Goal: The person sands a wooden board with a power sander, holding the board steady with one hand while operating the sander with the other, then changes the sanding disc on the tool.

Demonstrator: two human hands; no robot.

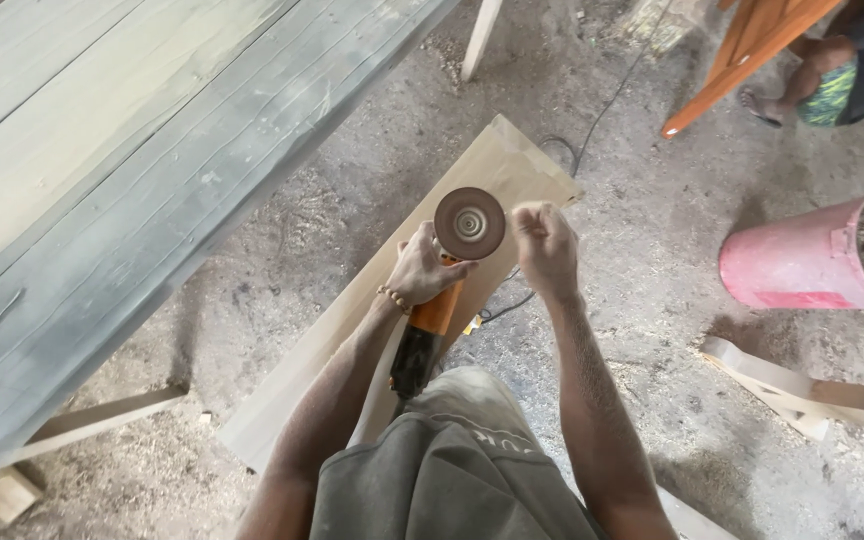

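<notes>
While the left hand point(420, 268) is clamped around the orange-and-black body of an angle grinder point(432, 318), its round, brown, worn sanding disc point(469, 223) faces upward just above that grip, a pale metal hub at its centre. The right hand point(544, 245) is closed into a fist just right of the disc; what its grip encloses cannot be told. Beneath both lies a smooth pale wooden board point(497, 165) on the dusty floor point(652, 300), a grey weathered bench point(122, 170) left, a pink bucket point(802, 265) far right.
</notes>
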